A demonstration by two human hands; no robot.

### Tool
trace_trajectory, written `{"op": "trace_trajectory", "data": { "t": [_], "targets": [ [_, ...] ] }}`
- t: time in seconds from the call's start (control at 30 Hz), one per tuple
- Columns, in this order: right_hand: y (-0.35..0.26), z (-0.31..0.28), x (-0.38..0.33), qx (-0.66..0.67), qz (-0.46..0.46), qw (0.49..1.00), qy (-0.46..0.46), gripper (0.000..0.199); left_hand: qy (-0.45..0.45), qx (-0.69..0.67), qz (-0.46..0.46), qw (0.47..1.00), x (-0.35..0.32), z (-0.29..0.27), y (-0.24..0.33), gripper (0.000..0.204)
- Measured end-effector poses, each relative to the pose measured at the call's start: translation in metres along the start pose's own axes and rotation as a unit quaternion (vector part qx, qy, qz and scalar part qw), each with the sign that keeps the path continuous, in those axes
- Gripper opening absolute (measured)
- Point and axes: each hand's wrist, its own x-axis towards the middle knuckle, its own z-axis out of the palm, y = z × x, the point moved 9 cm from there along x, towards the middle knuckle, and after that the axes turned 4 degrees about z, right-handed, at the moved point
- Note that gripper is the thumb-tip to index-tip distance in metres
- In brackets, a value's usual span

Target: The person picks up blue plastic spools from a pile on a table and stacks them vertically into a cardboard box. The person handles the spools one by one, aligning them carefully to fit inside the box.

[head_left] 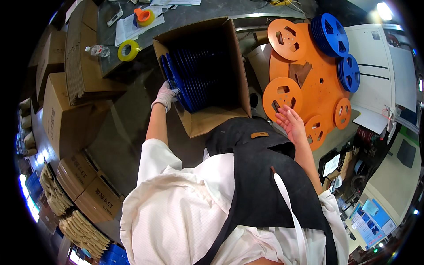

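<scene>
My left hand [165, 96], in a pale glove, is at the left side of an open cardboard box [218, 115]. Its fingers close on the edge of a blue plastic reel [177, 84], outermost of several blue reels standing on edge in two rows. The box's deeper inside is too dark to make out. My right hand [290, 123] is bare, palm up with fingers stretched, and holds nothing. Just behind it, an orange reel [283, 93] lies on an orange round-cornered table [316, 90]; I cannot tell whether the hand touches it.
Stacks of blue reels [330, 35] and more orange reels [287, 39] sit around the orange table. A grey workbench [128, 33] carries yellow tape [128, 50], a tape dispenser [143, 17] and papers. Flattened cartons [81, 53] and closed boxes [66, 119] stand at left.
</scene>
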Motion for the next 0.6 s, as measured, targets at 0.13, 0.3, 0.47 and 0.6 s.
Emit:
{"op": "trace_trajectory", "data": {
  "t": [0.13,0.3,0.47,0.6],
  "targets": [
    [0.002,-0.002,-0.006,0.007,0.000,1.000,0.006,0.042,0.022,0.004,0.020,1.000,0.031,-0.017,-0.011,0.036],
    [0.009,-0.012,-0.008,0.017,0.001,1.000,0.012,0.042,0.047,0.051,0.072,0.995,0.046,-0.022,-0.008,0.033],
    [0.013,-0.015,-0.009,0.026,0.006,0.999,0.018,0.041,0.052,0.047,0.092,0.993,0.035,-0.009,0.019,0.034],
    [0.011,-0.006,-0.007,0.019,0.007,1.000,0.010,0.041,0.038,0.083,0.094,0.991,0.042,-0.004,0.020,0.037]
  ]
}}
